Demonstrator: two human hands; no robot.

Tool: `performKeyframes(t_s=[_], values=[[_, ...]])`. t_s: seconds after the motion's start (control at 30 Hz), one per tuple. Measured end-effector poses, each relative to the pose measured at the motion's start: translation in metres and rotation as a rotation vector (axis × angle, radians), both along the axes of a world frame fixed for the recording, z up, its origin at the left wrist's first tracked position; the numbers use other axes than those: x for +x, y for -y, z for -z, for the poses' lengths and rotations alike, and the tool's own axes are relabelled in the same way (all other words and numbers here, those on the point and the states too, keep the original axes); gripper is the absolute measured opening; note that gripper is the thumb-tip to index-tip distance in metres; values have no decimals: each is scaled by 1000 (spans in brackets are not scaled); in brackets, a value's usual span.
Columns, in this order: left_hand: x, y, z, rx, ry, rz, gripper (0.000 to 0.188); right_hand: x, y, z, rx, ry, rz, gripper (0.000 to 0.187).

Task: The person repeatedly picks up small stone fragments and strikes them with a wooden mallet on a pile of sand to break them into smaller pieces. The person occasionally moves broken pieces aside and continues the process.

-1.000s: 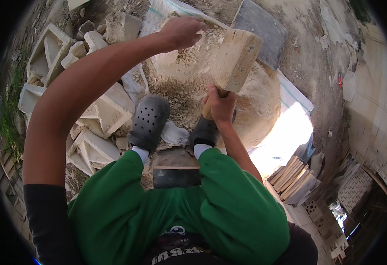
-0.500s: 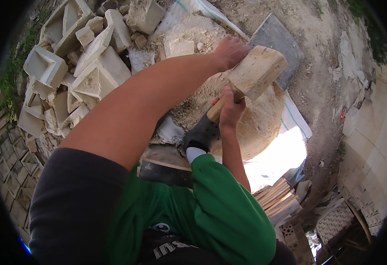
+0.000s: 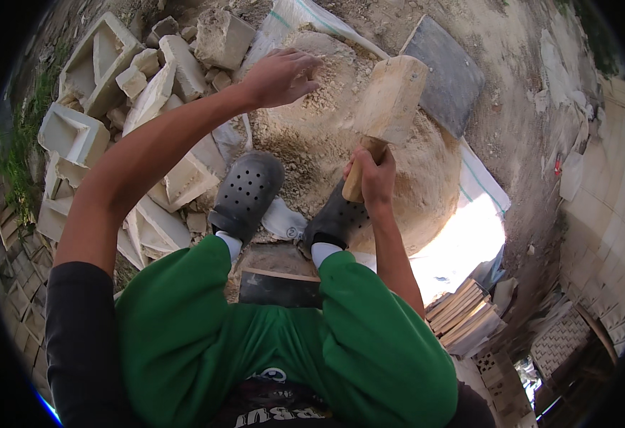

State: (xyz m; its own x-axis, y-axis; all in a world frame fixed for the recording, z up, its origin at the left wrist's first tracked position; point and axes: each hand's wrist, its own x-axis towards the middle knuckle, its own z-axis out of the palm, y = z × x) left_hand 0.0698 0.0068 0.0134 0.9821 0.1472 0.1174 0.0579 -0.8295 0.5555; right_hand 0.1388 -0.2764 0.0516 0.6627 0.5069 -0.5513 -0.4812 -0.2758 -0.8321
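Wooden mallet (image 3: 391,101), one: tilting at upper centre, the right hand (image 3: 375,178) fully clasping its handle. Left hand (image 3: 282,77): hovering half open, upper left of centre, apparently holding nothing, though its palm is facing away. Step, as judged: pounding pale rubble (image 3: 302,146); a next blow is calling for that hand being clear. Grey clogs (image 3: 248,191), two: resting mid-frame. Dark slab (image 3: 444,75), one: lying upper right.

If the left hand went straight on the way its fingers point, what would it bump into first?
Probably the head of the wooden mallet that the right hand grips. Depth is unclear, though: the left hand might pass above it or miss it.
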Motion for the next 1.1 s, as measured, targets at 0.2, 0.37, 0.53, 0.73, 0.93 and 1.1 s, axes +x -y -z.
performKeyframes(t_s=[0.2, 0.37, 0.53, 0.73, 0.93, 1.1], values=[[-33, 14, -4, 116, -61, -133, 62, 2, -16, -3, -121, 629, -89, 44], [-38, 21, -5, 14, -127, -133, 57, -4, -34, 7, -244, 566, -156, 49], [-53, 28, -9, 37, -99, -266, 58, -16, -48, 22, -407, 739, -318, 55], [-70, 20, -11, -45, -71, -236, 58, -11, -54, 16, -272, 125, -251, 37], [-69, 14, -15, -35, -73, -243, 55, -3, -54, 13, -185, -246, -291, 26], [-69, 27, -6, 30, -66, -349, 56, -7, -65, -6, -398, 135, -269, 32]])
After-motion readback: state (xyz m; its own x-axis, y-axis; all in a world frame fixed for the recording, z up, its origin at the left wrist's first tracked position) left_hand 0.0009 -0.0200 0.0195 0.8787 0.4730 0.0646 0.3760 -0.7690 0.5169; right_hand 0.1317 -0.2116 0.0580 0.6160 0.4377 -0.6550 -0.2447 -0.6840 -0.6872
